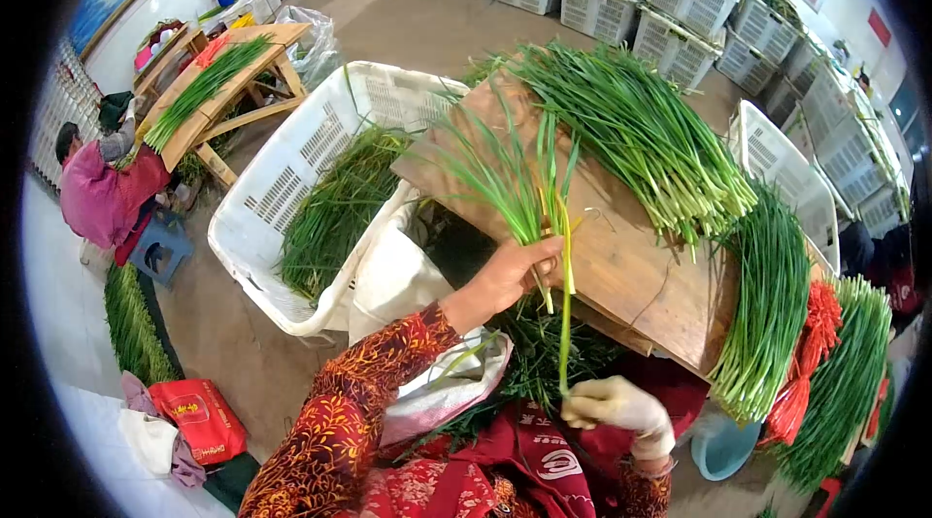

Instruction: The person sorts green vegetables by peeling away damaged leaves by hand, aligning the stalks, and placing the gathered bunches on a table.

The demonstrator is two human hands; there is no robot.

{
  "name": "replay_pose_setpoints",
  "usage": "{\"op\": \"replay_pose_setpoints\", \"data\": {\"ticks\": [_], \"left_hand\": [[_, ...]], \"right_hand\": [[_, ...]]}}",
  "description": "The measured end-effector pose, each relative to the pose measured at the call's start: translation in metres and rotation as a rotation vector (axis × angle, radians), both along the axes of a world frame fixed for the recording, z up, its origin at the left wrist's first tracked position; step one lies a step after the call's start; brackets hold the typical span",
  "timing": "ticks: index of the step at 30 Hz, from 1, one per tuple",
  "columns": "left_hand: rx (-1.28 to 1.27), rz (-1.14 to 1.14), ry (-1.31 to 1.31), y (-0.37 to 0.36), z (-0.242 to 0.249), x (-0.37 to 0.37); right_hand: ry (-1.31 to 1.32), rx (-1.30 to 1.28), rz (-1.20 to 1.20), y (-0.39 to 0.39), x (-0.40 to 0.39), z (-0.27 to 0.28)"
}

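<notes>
At the centre of the frame, the left hand (510, 277) is closed in a fist around a small bunch of green stalks (519, 198), leaves fanning upward and cut ends protruding below. Lower and to the right, the right hand (621, 408), in a pale glove, has its fingers drawn together at the lower end of a long yellow-green strand (565, 343), which runs up beside the bunch.

Step in hand, in my judgement: separating this strand from the held stalks. Such a pull calls for a firm left grip and a steady downward draw by the right, since the strand looks thin enough to snap.

Beneath the hands lie loose dark greens (529, 358), with a white sack (383, 275) to their left. Above and to the right, a wooden board (670, 300) bears a large heap of green stalks (621, 125); a further bundle (767, 295) lies across its right end, beside red ties (814, 343). Left of the board, a white crate (233, 227) contains leafy greens (340, 202). At far left, another person (102, 188) sits beside a bench (209, 105) bearing similar stalks.
</notes>
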State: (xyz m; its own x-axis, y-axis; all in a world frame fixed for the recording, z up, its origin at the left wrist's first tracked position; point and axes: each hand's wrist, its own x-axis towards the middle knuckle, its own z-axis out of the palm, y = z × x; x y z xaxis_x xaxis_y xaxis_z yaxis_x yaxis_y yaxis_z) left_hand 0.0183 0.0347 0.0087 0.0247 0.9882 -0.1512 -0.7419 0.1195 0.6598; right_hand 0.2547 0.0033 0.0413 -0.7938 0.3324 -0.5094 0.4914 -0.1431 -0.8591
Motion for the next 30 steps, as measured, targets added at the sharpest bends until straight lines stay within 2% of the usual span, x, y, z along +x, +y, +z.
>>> {"op": "replay_pose_setpoints", "data": {"ticks": [1, 3, 4, 5, 6, 7, 9, 10, 12, 14, 17, 18, 20, 22, 23, 24, 25, 26, 27, 28, 30], "left_hand": [[0.026, -0.027, 0.054, -0.002, 0.005, 0.001], [0.032, -0.047, 0.107, -0.007, 0.006, 0.003], [0.042, -0.064, 0.157, -0.009, 0.006, 0.005], [0.052, -0.091, 0.153, -0.012, 0.006, 0.008], [0.051, -0.096, 0.148, -0.015, 0.006, 0.012], [0.014, -0.107, 0.143, -0.017, 0.007, 0.016], [0.004, -0.125, 0.140, -0.020, 0.005, 0.023], [0.006, -0.126, 0.141, -0.020, 0.003, 0.025], [-0.050, -0.067, 0.090, -0.022, 0.002, 0.024], [-0.104, -0.026, 0.094, -0.021, 0.003, 0.016], [-0.076, -0.071, 0.116, -0.021, 0.000, 0.011], [-0.079, -0.074, 0.115, -0.022, 0.000, 0.011], [-0.090, -0.054, 0.110, -0.022, 0.001, 0.011], [-0.119, -0.013, 0.076, -0.020, 0.000, 0.005], [-0.093, 0.026, 0.017, -0.018, -0.007, -0.001], [-0.063, 0.065, -0.040, -0.016, -0.010, -0.008], [-0.029, 0.065, -0.029, -0.016, -0.006, -0.014], [-0.027, 0.071, -0.028, -0.016, -0.004, -0.020], [-0.018, 0.082, -0.043, -0.015, -0.002, -0.025], [-0.006, 0.092, -0.057, -0.015, 0.000, -0.028], [0.010, 0.088, -0.020, -0.016, 0.000, -0.028]], "right_hand": [[-0.001, -0.003, 0.000, 0.001, -0.003, -0.003], [-0.812, 0.773, 0.400, 0.004, -0.010, -0.014], [-0.447, 0.850, 0.014, 0.009, -0.005, -0.008], [-0.141, 0.750, -0.235, 0.020, -0.006, 0.001], [-0.033, 0.605, -0.385, 0.030, -0.018, 0.016], [-0.058, 0.614, -0.463, 0.042, -0.031, 0.028], [0.263, 1.415, -0.309, 0.070, -0.056, 0.013], [0.263, 1.417, -0.311, 0.075, -0.067, 0.012], [0.121, 0.625, -0.632, 0.080, -0.088, 0.010], [0.129, 0.570, -0.651, 0.086, -0.093, 0.002], [0.470, 0.073, -0.818, 0.080, -0.101, -0.011], [0.281, 0.112, -0.716, 0.081, -0.099, -0.009], [0.268, 0.229, -0.734, 0.074, -0.096, 0.002], [0.422, 0.392, -0.779, 0.066, -0.087, 0.018], [0.521, 0.326, -0.941, 0.058, -0.085, 0.022], [0.495, 0.227, -0.938, 0.053, -0.070, 0.026], [0.529, 0.064, -0.836, 0.048, -0.048, 0.015], [0.532, 0.085, -0.595, 0.043, -0.030, 0.006], [0.376, 0.103, -0.423, 0.033, -0.018, 0.007], [0.138, 0.010, -0.272, 0.021, -0.019, 0.015], [-0.352, 0.300, 0.106, 0.010, -0.018, -0.006]]}}
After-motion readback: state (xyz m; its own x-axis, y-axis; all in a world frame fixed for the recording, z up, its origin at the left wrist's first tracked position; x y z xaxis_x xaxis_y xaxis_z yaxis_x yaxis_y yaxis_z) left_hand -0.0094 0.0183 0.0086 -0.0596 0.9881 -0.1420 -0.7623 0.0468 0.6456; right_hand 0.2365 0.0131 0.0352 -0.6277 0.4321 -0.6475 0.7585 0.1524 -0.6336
